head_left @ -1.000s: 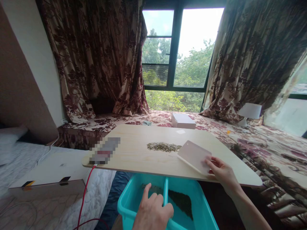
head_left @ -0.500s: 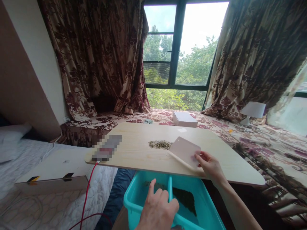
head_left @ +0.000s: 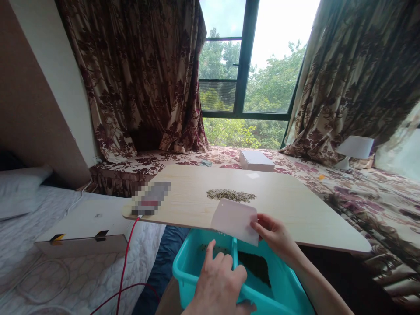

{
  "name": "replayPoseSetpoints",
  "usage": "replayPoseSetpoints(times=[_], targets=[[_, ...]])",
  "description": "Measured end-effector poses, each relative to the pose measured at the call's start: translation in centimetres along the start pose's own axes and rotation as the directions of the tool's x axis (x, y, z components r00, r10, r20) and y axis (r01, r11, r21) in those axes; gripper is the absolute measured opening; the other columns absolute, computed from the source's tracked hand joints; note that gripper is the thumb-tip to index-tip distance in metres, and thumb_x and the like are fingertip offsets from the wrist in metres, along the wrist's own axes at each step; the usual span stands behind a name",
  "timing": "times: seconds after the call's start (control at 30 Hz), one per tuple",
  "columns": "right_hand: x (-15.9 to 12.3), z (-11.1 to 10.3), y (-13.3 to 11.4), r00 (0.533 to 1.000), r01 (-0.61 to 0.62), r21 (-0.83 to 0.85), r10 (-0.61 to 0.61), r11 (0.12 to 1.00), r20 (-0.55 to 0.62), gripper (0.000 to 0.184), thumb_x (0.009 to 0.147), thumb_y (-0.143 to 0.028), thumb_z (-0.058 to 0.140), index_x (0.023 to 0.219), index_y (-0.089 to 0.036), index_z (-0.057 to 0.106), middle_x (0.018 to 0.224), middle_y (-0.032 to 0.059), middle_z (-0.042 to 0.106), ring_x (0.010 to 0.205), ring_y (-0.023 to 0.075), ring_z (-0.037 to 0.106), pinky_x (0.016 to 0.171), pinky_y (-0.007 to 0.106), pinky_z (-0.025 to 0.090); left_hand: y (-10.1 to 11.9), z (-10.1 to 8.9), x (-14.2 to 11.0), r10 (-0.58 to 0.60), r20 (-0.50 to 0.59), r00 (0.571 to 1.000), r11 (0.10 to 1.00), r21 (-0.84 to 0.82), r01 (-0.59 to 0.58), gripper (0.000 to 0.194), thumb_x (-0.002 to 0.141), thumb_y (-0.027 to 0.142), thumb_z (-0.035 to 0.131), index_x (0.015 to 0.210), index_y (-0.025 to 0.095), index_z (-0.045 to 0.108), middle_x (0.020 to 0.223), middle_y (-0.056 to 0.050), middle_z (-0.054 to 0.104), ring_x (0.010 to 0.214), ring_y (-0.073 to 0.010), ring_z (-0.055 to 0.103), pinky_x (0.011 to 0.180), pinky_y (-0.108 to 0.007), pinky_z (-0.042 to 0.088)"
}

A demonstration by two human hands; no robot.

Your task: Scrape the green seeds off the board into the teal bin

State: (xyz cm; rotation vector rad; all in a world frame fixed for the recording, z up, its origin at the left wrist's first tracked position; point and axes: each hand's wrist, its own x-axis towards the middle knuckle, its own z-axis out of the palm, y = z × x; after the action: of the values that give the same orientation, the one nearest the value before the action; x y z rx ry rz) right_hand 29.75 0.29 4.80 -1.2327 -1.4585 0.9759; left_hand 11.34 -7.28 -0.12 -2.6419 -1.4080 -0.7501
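Note:
My right hand [head_left: 274,232] pinches a thin white plastic scraper [head_left: 234,221] at its right edge. The scraper is tilted over the table's near edge, above the tub. A few small pale grains [head_left: 220,233] show just under its lower left edge. Beyond it, a strip of small greenish-brown grains [head_left: 229,194] lies on the table. My left hand [head_left: 218,275] is curled over the divider of a turquoise two-part tub [head_left: 187,280], index finger stretched forward. The left compartment has scattered grains; a dark heap of grains [head_left: 256,267] fills part of the right one.
The pale wooden table [head_left: 315,218] overhangs the tub's far end. A blurred-out device [head_left: 151,199] with a red cable [head_left: 127,258] lies at its left. A small white paper [head_left: 252,175] is near the far edge. Left stands a white box [head_left: 85,227] on the bed.
My right hand has brought the scraper left and nearer, from the table top to over its near edge. The grain strip is now uncovered. My left hand stays on the tub.

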Motion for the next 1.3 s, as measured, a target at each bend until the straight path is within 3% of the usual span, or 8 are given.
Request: replayPoseSetpoints(times=[0.13, 0.23, 0.33, 0.53, 0.67, 0.97, 1.17, 1.3], targets=[[0.4, -1.7, -1.0, 0.989, 0.063, -0.025, -0.066, 0.998, -0.132, 0.040, 0.065, -0.052, 0.069, 0.084, -0.017, 0.070, 0.072, 0.0068, 0.073, 0.062, 0.0192, 0.065, 0.047, 0.026, 0.049, -0.7, 0.0, -0.6, 0.013, -0.048, 0.999, 1.000, 0.024, -0.011, 0.049, 0.055, 0.070, 0.073, 0.067, 0.025, 0.058, 0.064, 0.003, 0.054, 0.066, -0.0189, 0.054, 0.100, -0.057, 0.032], [1.8, -4.5, -0.6, 0.910, 0.053, -0.030, -0.061, 0.998, -0.410, 0.039, 0.065, -0.045, 0.068, 0.091, -0.015, 0.069, 0.072, 0.0075, 0.074, 0.066, 0.0207, 0.067, 0.052, 0.027, 0.050, -1.9, -0.2, -1.8, 0.033, -0.094, 0.995, 0.999, 0.029, -0.030, 0.050, 0.056, 0.070, 0.072, 0.065, 0.024, 0.055, 0.062, 0.005, 0.051, 0.062, -0.0175, 0.052, 0.098, -0.057, 0.034], [2.9, -6.5, 0.7, 0.854, 0.026, -0.031, -0.038, 0.999, -0.518, 0.039, 0.064, -0.041, 0.067, 0.093, -0.014, 0.068, 0.075, 0.0094, 0.075, 0.067, 0.0223, 0.068, 0.052, 0.028, 0.049, -3.5, -1.0, -3.4, 0.011, -0.098, 0.995, 0.999, 0.054, -0.005, 0.045, 0.062, 0.065, 0.072, 0.070, 0.025, 0.055, 0.067, 0.005, 0.053, 0.064, -0.0176, 0.053, 0.096, -0.055, 0.035], [3.6, -6.1, 3.1, 0.843, 0.020, -0.114, -0.078, 0.993, -0.532, 0.038, 0.069, -0.041, 0.061, 0.096, -0.015, 0.068, 0.078, 0.0090, 0.075, 0.076, 0.0246, 0.070, 0.057, 0.030, 0.050, -5.6, -3.3, -5.0, -0.008, 0.057, 0.998, 0.999, 0.034, 0.006, 0.028, 0.069, 0.038, 0.075, 0.080, 0.025, 0.053, 0.075, 0.006, 0.058, 0.073, -0.0195, 0.060, 0.096, -0.053, 0.037], [4.1, -5.3, 3.3, 0.863, 0.029, -0.132, -0.091, 0.991, -0.496, 0.037, 0.071, -0.041, 0.059, 0.097, -0.015, 0.067, 0.080, 0.0086, 0.075, 0.079, 0.0244, 0.071, 0.068, 0.033, 0.052, -5.8, -3.5, -5.1, -0.051, 0.100, 0.994, 0.999, 0.013, 0.050, 0.025, 0.071, 0.037, 0.073, 0.081, 0.025, 0.054, 0.077, 0.005, 0.060, 0.076, -0.0212, 0.062, 0.096, -0.055, 0.038], [4.0, -4.5, 2.6, 0.904, 0.050, -0.099, -0.087, 0.994, -0.418, 0.038, 0.070, -0.045, 0.061, 0.094, -0.016, 0.068, 0.075, 0.0070, 0.074, 0.074, 0.0237, 0.070, 0.067, 0.033, 0.054, -5.9, -3.4, -5.2, -0.068, 0.115, 0.991, 0.998, 0.020, 0.067, 0.026, 0.067, 0.033, 0.075, 0.081, 0.025, 0.055, 0.079, 0.005, 0.062, 0.079, -0.0227, 0.064, 0.095, -0.057, 0.039], [3.6, -4.7, 2.5, 0.876, 0.032, -0.061, -0.057, 0.998, -0.479, 0.035, 0.069, -0.039, 0.060, 0.094, -0.016, 0.068, 0.080, 0.0080, 0.075, 0.078, 0.0238, 0.071, 0.069, 0.033, 0.053, -5.6, -3.5, -5.1, -0.074, 0.134, 0.988, 0.997, -0.005, 0.075, 0.025, 0.069, 0.034, 0.073, 0.080, 0.024, 0.054, 0.077, 0.005, 0.060, 0.077, -0.0210, 0.063, 0.096, -0.060, 0.036], [3.5, -4.6, 2.3, 0.890, 0.029, -0.072, -0.059, 0.997, -0.451, 0.034, 0.069, -0.039, 0.061, 0.093, -0.016, 0.069, 0.076, 0.0069, 0.075, 0.075, 0.0234, 0.071, 0.070, 0.033, 0.053, -4.9, -3.4, -5.0, -0.126, 0.058, 0.990, 0.992, 0.026, 0.125, 0.027, 0.064, 0.030, 0.075, 0.075, 0.023, 0.050, 0.074, 0.006, 0.057, 0.074, -0.0195, 0.061, 0.099, -0.060, 0.033]])
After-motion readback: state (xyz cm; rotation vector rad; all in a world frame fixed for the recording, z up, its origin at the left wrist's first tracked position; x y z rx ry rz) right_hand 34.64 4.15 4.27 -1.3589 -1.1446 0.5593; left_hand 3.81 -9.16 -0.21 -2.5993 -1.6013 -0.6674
